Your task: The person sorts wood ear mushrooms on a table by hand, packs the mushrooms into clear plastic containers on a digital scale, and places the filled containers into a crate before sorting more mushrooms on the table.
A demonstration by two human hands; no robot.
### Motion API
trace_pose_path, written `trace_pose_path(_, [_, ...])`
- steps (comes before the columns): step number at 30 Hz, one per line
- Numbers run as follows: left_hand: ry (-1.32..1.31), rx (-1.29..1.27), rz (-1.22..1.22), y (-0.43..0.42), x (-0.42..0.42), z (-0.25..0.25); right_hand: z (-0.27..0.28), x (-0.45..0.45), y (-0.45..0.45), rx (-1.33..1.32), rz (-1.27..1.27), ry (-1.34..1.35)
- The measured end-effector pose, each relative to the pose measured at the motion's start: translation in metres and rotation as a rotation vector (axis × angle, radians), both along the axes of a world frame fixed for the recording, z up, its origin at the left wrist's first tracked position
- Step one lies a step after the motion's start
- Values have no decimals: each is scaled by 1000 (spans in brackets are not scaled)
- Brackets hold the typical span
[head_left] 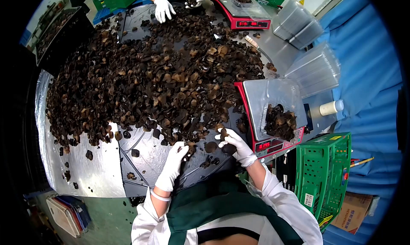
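Note:
A broad heap of dark brown wood ear mushrooms (158, 82) covers the table. My left hand (173, 161), in a white glove, is at the heap's near edge with its fingers pinched on a wood ear mushroom (190, 150). To its right, my right hand (238, 146), also gloved, is closed around a couple of dark wood ear mushrooms (229, 149). Beside that hand stands a red scale (268, 147) with lit red digits. On its plate sits a clear plastic box (273, 100) partly filled with wood ear mushrooms (281, 123).
Across the table, a co-worker's gloved hands (164, 9) are at the heap near a second red scale (250, 22). Clear boxes stand in stacks (314, 69) at the right. A white roll (331, 107) lies by the near scale, above green crates (322, 176).

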State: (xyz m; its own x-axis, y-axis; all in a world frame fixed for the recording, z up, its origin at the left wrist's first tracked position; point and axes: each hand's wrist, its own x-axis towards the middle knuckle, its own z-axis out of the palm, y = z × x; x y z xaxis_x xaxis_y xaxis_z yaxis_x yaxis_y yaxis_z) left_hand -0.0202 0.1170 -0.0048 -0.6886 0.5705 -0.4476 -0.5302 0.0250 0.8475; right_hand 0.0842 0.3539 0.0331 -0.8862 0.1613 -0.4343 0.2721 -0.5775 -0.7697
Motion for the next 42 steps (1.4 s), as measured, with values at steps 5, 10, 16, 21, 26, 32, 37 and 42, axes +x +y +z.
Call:
trace_pose_path(5, [-307,219,156,-3,5,-2,-12,-2,-13,1165,189,196])
trace_pose_path(10, [-409,315,167,-4,6,25,-15,1,-31,1457,309,182])
trace_pose_path(16, [-414,351,134,-29,10,1,11,3,-16,1004,376,169])
trace_pose_path(21, [-406,272,141,-28,13,16,23,8,-28,970,440,240])
trace_pose_path(26, [-368,225,183,-22,15,15,2,15,-17,298,272,0])
trace_pose_path(32, [1295,-378,49,14,13,43,-15,50,-10,-349,-81,88])
trace_pose_path(37, [1272,-643,-531,25,55,21,-28,70,-19,-646,-164,137])
trace_pose_path(42, [831,-296,-310,18,49,3,-22,78,-24,-703,-175,99])
